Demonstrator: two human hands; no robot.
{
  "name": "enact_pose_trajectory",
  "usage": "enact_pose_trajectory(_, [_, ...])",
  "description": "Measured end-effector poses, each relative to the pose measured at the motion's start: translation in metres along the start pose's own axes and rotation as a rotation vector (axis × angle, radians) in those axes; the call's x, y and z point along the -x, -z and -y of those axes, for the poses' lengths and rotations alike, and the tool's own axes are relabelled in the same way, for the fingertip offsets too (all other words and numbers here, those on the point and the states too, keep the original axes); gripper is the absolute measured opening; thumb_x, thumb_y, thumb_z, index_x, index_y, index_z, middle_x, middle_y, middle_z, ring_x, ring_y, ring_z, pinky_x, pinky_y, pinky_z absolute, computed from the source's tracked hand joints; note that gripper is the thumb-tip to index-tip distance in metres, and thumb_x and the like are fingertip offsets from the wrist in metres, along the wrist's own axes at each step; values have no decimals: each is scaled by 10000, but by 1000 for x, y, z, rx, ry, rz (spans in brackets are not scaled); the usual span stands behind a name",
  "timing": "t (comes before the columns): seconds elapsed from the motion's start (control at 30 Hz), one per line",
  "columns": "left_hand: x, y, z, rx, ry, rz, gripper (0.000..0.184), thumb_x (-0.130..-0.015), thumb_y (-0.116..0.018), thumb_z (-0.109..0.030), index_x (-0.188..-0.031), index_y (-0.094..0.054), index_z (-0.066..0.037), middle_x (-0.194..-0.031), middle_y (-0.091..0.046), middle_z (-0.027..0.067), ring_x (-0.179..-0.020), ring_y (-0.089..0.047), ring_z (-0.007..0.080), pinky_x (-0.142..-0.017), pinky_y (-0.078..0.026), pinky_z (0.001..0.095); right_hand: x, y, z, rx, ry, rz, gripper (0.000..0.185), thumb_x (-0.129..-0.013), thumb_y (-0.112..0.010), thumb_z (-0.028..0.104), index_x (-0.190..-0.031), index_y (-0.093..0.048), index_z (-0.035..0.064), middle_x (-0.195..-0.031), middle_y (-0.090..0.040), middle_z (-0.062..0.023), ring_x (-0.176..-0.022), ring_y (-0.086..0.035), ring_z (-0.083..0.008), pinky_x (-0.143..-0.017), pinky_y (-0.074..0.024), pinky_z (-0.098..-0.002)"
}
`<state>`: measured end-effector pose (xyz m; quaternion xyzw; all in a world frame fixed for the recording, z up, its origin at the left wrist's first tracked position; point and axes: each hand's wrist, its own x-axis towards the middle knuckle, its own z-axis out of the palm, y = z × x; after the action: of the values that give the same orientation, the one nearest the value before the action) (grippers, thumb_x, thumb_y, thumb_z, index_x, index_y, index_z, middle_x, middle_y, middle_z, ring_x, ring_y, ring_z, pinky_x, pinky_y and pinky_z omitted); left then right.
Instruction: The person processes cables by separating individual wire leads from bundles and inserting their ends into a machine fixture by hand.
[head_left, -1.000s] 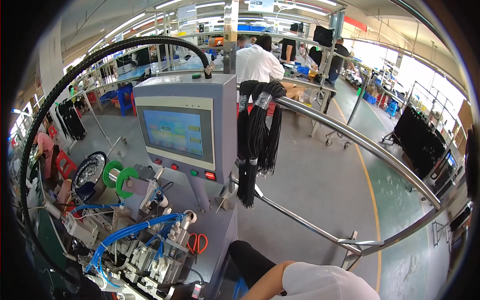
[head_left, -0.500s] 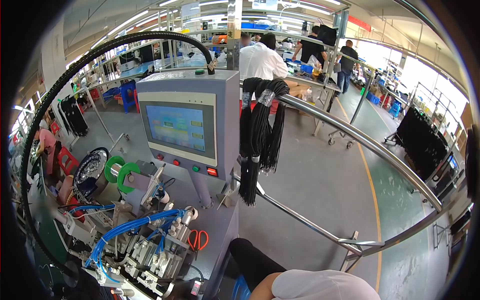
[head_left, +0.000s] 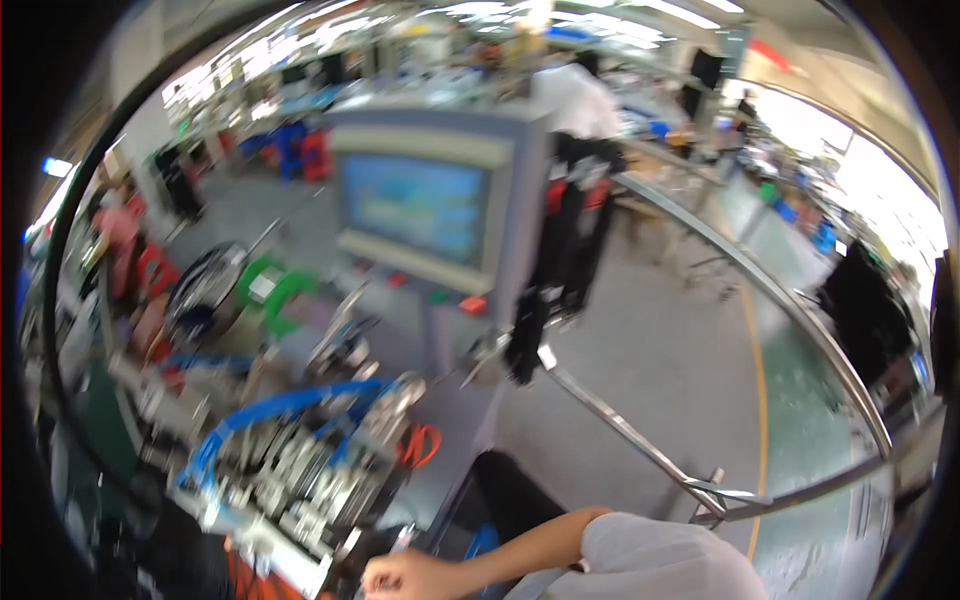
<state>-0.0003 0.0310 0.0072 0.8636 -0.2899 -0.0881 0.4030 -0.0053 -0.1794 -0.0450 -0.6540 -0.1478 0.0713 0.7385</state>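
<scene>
My right hand [head_left: 408, 578] is at the bottom edge, its fingers curled closed. Whether anything is inside them I cannot make out. It is close to the front of a bench machine [head_left: 315, 490] with metal cylinders and blue air hoses [head_left: 285, 405]. Just above the hand, on the grey bench top, lie red-handled scissors [head_left: 420, 446]. My left hand is out of view. The picture is smeared by motion, so small parts are hard to read.
A control box with a screen [head_left: 415, 205] rises behind the machine, beside a green spool [head_left: 275, 295]. Black cable bundles [head_left: 565, 250] hang on a metal rail [head_left: 760, 275] to the right. A person in white [head_left: 578, 98] is further back.
My right forearm and hand have come into view at the bottom, by the machine's front. The view has swung, so the screen, machine and hanging cables appear further right.
</scene>
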Motion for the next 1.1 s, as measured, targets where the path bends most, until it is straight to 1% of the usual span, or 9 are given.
enact_pose_trajectory(0.03, [-10, -3, -6, -42, -5, -28, 361, -864, -757, -289, -1163, -680, -102, -940, -686, 105, -773, -670, 271, -717, -556, 348, 1, 2, -1, -8, -29, -4, 144, -919, -651, 116, -1022, -628, 18, -918, -656, -48, -854, -614, -82, -719, -505, -270])
enact_pose_trajectory(0.07, [-14, -13, -9, -134, -169, -187, 195, -770, -682, 7, -963, -692, -10, -743, -627, 128, -640, -631, 291, -575, -491, 365, 1, 3, -4, -19, -61, 5, 134, -940, -635, 113, -1044, -627, 29, -957, -659, -52, -905, -618, -75, -759, -512, -249])
enact_pose_trajectory(0.13, [-15, -14, -20, -140, -55, -228, 90, -838, -683, -41, -916, -674, 4, -730, -633, 135, -624, -633, 272, -568, -486, 360, 0, 7, 13, -163, -275, -25, 186, -946, -622, 82, -1117, -624, 9, -964, -665, -55, -814, -644, -84, -701, -519, -235])
enact_pose_trajectory(0.2, [-13, -18, -20, -113, -45, -256, 149, -799, -680, -6, -945, -657, -23, -735, -637, 122, -611, -641, 290, -541, -506, 376, 3, 9, 6, -304, -252, -19, 187, -960, -606, 90, -1131, -605, 12, -938, -660, -34, -716, -601, -36, -649, -496, -196])
enact_pose_trajectory(0.43, [-14, -22, -17, 99, 96, -304, 113, -846, -696, -3, -956, -680, 18, -764, -668, 122, -624, -647, 212, -541, -500, 299, -1, 8, 20, -376, -203, -18, 228, -978, -553, 32, -1198, -586, -19, -905, -631, -58, -710, -595, -69, -663, -487, -206])
enact_pose_trajectory(0.53, [-17, -23, -17, 52, 23, -367, 127, -835, -705, -4, -956, -667, 6, -770, -665, 132, -625, -644, 257, -557, -510, 341, -5, 15, 10, -476, -306, 6, 239, -1018, -517, 139, -1174, -597, -23, -897, -646, -86, -638, -617, -104, -523, -418, -193])
enact_pose_trajectory(0.77, [-11, -24, -5, -390, -265, -356, 366, -720, -680, -65, -1070, -659, 41, -866, -660, 86, -651, -608, 205, -540, -450, 322, -13, 24, 7, -511, -377, 91, 227, -1019, -518, 149, -1134, -608, -24, -859, -636, -78, -634, -611, -89, -493, -406, -178])
enact_pose_trajectory(0.97, [-11, -22, -13, -438, -292, -321, 321, -707, -738, -27, -1019, -673, 8, -814, -671, 87, -609, -605, 209, -513, -435, 322, -23, 31, 9, -730, -626, 182, 117, -926, -639, 71, -1013, -594, 7, -769, -560, -15, -557, -455, -50, -518, -358, -187])
enact_pose_trajectory(1.1, [-14, -27, -13, -351, -213, -300, 197, -773, -699, -62, -955, -654, 1, -742, -635, 81, -545, -577, 213, -491, -433, 334, -15, 16, 26, -511, -450, 100, 105, -897, -637, -3, -983, -586, 28, -809, -572, 8, -633, -485, -23, -555, -371, -181])
